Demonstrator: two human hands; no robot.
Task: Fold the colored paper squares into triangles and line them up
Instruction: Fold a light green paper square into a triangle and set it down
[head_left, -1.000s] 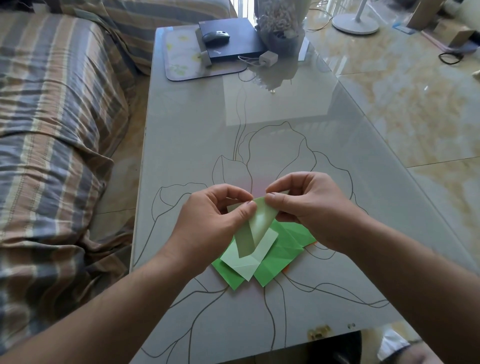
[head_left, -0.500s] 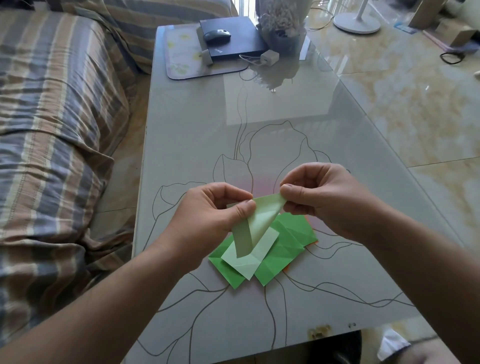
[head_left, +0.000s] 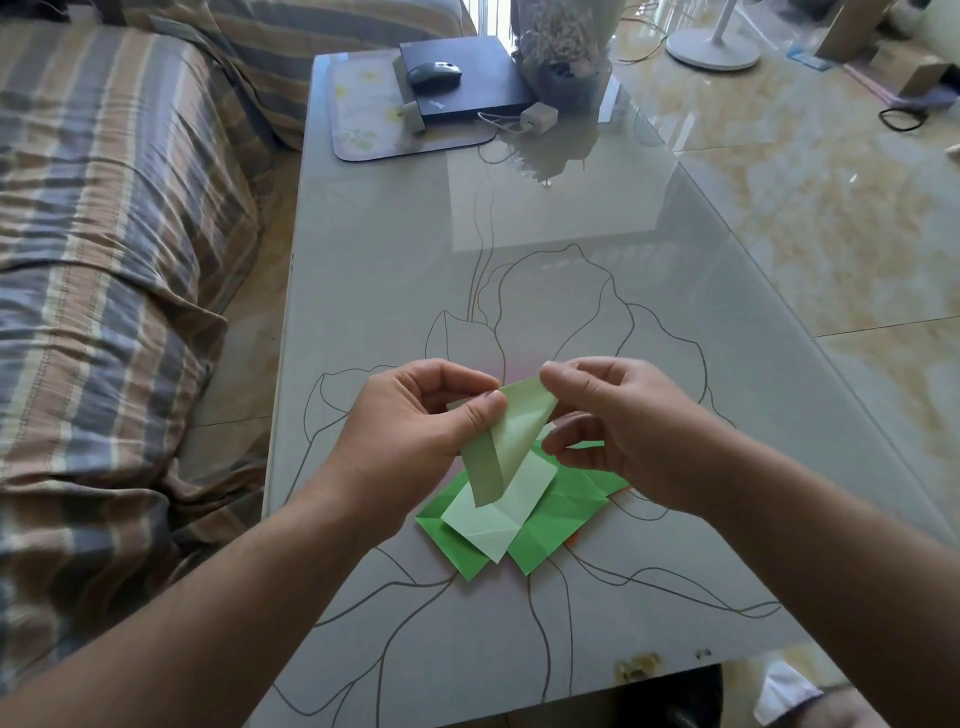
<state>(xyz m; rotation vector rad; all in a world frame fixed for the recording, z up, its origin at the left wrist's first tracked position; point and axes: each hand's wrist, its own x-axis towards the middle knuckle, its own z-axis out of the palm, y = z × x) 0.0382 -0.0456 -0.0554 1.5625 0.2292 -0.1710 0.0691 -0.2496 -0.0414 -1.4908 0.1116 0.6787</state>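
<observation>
A pale green paper square (head_left: 506, 441) hangs curled above the table, held between both hands. My left hand (head_left: 415, 431) pinches its left upper edge with thumb and fingers. My right hand (head_left: 618, 421) pinches its upper right corner. Beneath them on the glass table (head_left: 519, 260) lies a small heap: another pale green square (head_left: 498, 512) on top of bright green squares (head_left: 558, 517), with a sliver of orange paper (head_left: 573, 540) showing at the heap's right edge.
At the far end of the table sit a place mat (head_left: 363, 124), a dark laptop (head_left: 467, 78) with a mouse on it, a white charger (head_left: 537, 117) and a vase of dried flowers (head_left: 563, 57). A striped sofa (head_left: 104, 234) runs along the left.
My right hand has drawn its corner of the pale green paper up and to the right, opening the sheet out. My left hand has kept its pinch and hardly moved.
</observation>
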